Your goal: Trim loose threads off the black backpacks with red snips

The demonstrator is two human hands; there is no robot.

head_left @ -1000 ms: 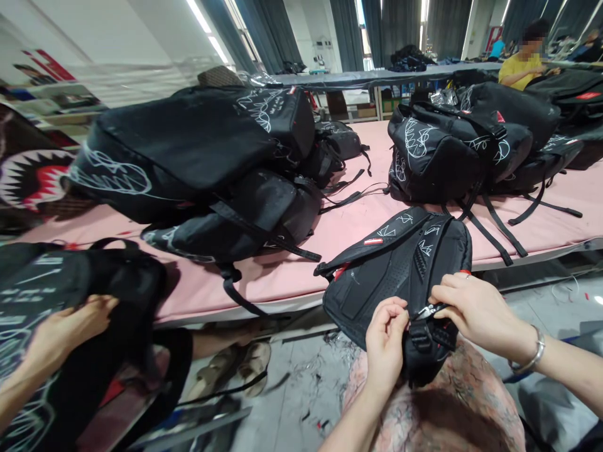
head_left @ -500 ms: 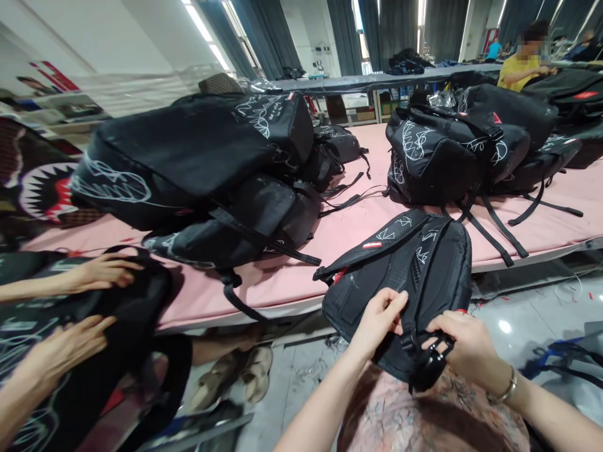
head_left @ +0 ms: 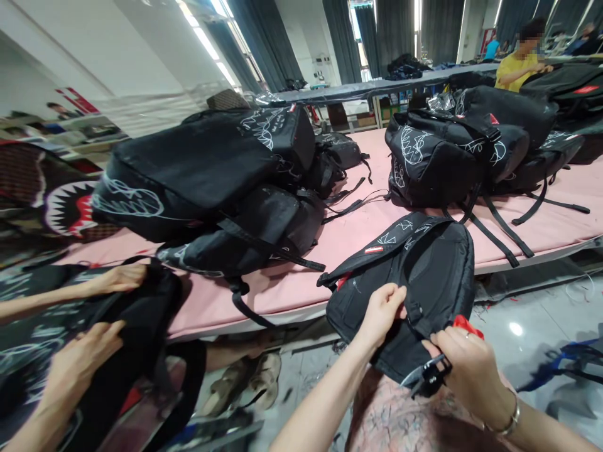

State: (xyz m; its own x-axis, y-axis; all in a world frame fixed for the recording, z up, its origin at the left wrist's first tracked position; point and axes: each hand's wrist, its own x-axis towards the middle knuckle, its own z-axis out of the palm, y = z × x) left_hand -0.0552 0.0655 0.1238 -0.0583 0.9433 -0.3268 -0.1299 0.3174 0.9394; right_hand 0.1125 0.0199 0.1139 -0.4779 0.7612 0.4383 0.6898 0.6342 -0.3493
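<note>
A black backpack (head_left: 438,276) with white scribble marks and a red tag leans against the pink table's front edge, its lower end over my lap. My left hand (head_left: 382,311) is closed on the backpack's strap near the middle of its back panel. My right hand (head_left: 464,364) grips the strap's lower end, where a black buckle (head_left: 431,375) and a bit of red (head_left: 466,325) show by the fingers. Small metal snips seem to lie in that hand too.
The pink table (head_left: 362,232) carries piles of black backpacks, one at left (head_left: 207,176) and one at right (head_left: 452,150). A co-worker's hands (head_left: 89,358) handle another black bag at the lower left. A person in yellow (head_left: 518,63) sits far back. Sandalled feet (head_left: 254,376) rest under the table.
My right hand has slid down and right along the strap, pulling its end lower. My left hand stays on the strap higher up. The co-worker's hands shifted a little on their bag.
</note>
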